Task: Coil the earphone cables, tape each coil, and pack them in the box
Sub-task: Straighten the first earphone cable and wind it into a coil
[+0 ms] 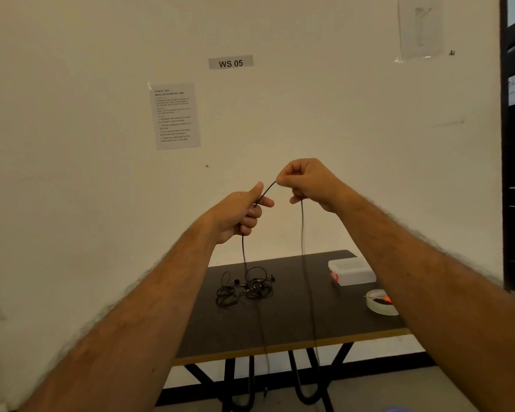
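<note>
Translucent lidded box (352, 271), contents unclear.

Instruction sheet (175, 115) print too small to read; tape roll (380, 304) partly behind right forearm.

Dark table (295, 328); "WS 05" label (230, 62), printed sheet (175, 115) on wall.
</note>
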Tool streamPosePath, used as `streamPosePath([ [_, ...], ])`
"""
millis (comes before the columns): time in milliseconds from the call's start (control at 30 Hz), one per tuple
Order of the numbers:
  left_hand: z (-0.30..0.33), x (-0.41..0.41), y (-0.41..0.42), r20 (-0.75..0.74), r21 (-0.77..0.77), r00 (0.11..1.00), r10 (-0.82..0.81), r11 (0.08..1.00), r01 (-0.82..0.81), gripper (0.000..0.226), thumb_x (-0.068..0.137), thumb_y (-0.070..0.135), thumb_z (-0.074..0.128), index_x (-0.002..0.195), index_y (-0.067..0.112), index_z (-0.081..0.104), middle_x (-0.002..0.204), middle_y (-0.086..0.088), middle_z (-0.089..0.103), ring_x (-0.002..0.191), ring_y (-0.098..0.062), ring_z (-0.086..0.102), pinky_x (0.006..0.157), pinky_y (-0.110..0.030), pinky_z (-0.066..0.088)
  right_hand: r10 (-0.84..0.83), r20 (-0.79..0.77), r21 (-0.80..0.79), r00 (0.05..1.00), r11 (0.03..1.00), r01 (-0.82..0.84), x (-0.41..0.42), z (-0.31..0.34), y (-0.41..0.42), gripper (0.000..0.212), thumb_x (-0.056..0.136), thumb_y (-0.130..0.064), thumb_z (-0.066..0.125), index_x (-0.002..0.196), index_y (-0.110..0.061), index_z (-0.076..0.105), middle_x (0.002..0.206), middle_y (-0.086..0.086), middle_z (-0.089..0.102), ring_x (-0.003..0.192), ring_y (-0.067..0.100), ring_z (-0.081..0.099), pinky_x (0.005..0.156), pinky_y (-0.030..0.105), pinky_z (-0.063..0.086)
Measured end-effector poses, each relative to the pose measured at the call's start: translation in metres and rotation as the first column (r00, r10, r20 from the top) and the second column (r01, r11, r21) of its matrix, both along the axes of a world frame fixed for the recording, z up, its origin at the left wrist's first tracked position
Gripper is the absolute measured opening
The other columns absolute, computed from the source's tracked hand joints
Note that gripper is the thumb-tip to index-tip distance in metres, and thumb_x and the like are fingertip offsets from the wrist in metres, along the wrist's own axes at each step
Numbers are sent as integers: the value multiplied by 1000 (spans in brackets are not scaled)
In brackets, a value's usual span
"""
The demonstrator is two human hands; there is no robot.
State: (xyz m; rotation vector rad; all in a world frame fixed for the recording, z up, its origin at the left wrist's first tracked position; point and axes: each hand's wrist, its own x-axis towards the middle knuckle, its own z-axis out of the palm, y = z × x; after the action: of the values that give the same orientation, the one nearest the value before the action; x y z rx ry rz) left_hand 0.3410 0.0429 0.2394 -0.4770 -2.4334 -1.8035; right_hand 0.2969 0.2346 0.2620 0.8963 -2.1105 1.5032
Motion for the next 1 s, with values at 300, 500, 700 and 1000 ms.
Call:
streamPosePath([
  [300,-1,1,0,82,114,996,-45,993,36,75,94,71,19,101,10,61,60,7,24,47,-6,16,43,-19,18,57,228,-61,972,997,-45,-3,1,13,17,97,-20,59,112,-11,58,79,7,60,46,11,47,50,30,51],
  [500,1,2,8,101,50,989,-107,993,102,89,85,81,9,95,10,61,61,5,24,53,-8,13,44,-19,17,204,179,290,962,924,-250,9,0,2,22,89,-11,70,111,-6,66,58,-2,52,48,10,37,49,24,41],
  [700,-6,1,1,172,50,978,-120,992,113,93,84,82,8,101,8,61,58,6,24,48,-7,16,45,-21,18,-154,-180,31,972,986,162,-1,6,-6,9,92,-15,63,90,-8,67,85,18,62,58,11,50,53,30,52],
  [1000,-1,4,5,137,42,988,-74,997,69,79,80,86,8,76,17,45,56,8,22,46,-6,13,42,-20,10,173,232,216,957,950,-224,9,6,5,30,90,-16,70,117,-11,59,66,2,55,51,11,45,56,29,52],
])
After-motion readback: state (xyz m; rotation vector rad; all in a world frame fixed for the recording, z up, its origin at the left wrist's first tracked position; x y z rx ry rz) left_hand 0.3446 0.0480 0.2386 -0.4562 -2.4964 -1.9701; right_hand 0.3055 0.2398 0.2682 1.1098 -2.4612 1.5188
